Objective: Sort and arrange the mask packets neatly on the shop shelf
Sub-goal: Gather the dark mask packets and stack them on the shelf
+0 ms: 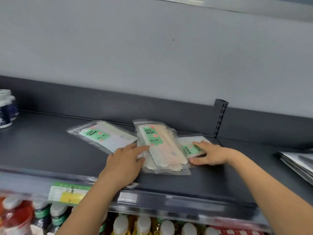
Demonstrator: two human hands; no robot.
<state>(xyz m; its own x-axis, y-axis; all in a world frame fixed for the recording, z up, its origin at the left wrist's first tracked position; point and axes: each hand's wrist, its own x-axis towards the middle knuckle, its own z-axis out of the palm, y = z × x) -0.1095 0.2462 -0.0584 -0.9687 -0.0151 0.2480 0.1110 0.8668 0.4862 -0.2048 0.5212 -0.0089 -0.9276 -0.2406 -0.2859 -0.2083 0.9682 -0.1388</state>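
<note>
Three clear face mask packets with green labels lie on the dark grey shelf (50, 150). The left packet (101, 135) lies flat and askew. The middle packet (160, 143) rests on top of a small loose heap of packets. The right packet (191, 148) is partly under my right hand (208, 154), whose fingers lie on top and thumb under its near edge. My left hand (125, 160) rests on the shelf between the left and middle packets, index finger touching the middle heap's left edge.
White-capped dark jars (6, 109) stand at the shelf's far left. A stack of silvery packets (299, 163) lies at the right edge. A slotted upright post (220, 117) rises behind the packets. Bottles (144, 224) fill the lower shelf under a price rail (67, 194).
</note>
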